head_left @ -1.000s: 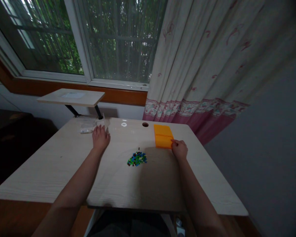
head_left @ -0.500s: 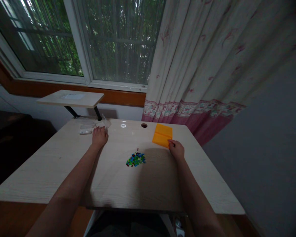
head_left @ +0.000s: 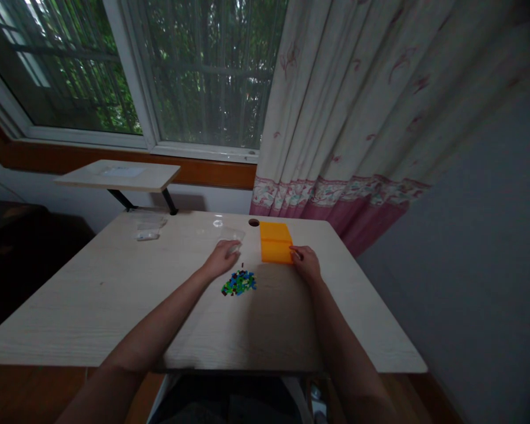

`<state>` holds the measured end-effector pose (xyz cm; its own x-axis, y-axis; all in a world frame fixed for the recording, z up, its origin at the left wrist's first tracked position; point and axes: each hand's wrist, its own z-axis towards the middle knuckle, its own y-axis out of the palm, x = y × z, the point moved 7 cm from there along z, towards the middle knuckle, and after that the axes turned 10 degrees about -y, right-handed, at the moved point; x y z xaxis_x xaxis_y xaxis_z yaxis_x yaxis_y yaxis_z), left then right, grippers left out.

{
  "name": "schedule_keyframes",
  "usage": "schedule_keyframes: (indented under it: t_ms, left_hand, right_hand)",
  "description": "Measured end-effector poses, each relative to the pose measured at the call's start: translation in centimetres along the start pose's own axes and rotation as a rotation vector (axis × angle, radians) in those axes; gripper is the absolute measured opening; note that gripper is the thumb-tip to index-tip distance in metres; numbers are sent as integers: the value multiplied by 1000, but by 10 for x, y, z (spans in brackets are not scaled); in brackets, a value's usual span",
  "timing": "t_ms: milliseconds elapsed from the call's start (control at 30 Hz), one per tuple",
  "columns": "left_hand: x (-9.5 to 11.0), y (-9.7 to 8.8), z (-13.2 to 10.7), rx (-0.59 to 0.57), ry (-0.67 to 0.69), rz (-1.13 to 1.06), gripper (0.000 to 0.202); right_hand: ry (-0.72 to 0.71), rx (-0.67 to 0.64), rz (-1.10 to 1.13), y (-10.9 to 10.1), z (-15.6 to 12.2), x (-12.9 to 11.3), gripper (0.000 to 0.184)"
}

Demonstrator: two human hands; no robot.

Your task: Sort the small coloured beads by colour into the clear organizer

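Note:
My left hand [head_left: 222,258] is closed on a clear plastic bag [head_left: 233,234], which spreads out past the fingertips, just behind the pile of small bricks. My right hand [head_left: 307,262] pinches the right edge of an orange sheet [head_left: 276,242] with a crease across its middle; whether it is paper or plastic I cannot tell. Between the hands and nearer to me, a pile of small green, blue, white and dark red building bricks [head_left: 239,284] lies on the table. One dark red brick [head_left: 242,265] lies apart, just behind it.
More clear packets [head_left: 148,236] lie at the table's back left, in front of a raised wooden shelf [head_left: 119,175] on black legs. A round cable hole [head_left: 254,222] opens near the back edge of the pale table [head_left: 115,312]. Curtains [head_left: 327,194] hang behind.
My left hand has come right from the back left with the clear plastic bag. The orange sheet has turned a little and shifted left with my right hand. The view has tilted slightly.

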<state>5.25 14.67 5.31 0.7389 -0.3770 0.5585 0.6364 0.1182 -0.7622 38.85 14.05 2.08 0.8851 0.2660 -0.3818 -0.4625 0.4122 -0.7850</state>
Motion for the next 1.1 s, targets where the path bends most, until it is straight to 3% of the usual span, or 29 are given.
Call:
schedule_keyframes:
  t_ms: [67,133,200,267,400,667,867,967,1100]
  left_hand:
    - [6,-7,-4,29,84,-133,36]
    - [-2,-22,-7,112,95,-173,35]
    - [-23,-38,-11,249,23,-107,35]
    - [-46,-45,-14,309,-89,-38,37]
    - [-62,-30,-14,154,-148,-40,33]
    - [-22,-4,-16,-6,23,-89,33]
    - [-25,0,-17,-13,-20,-148,37]
    - [-30,-11,-15,35,-32,-157,39]
    - [-49,-58,-6,261,-105,5,36]
  right_hand:
    - [-12,-12,31,2,1,-6,35]
    - [-8,-21,54,4,1,-11,36]
    - [4,-28,61,4,0,-14,37]
    - [20,-38,58,4,-1,-15,37]
    - [44,-50,41,5,-2,-17,35]
    - [54,-41,-15,9,-4,-31,33]
    - [54,-40,9,8,-3,-28,34]
    - [47,-19,38,7,-3,-23,35]
    - [42,54,137,5,-3,-18,41]
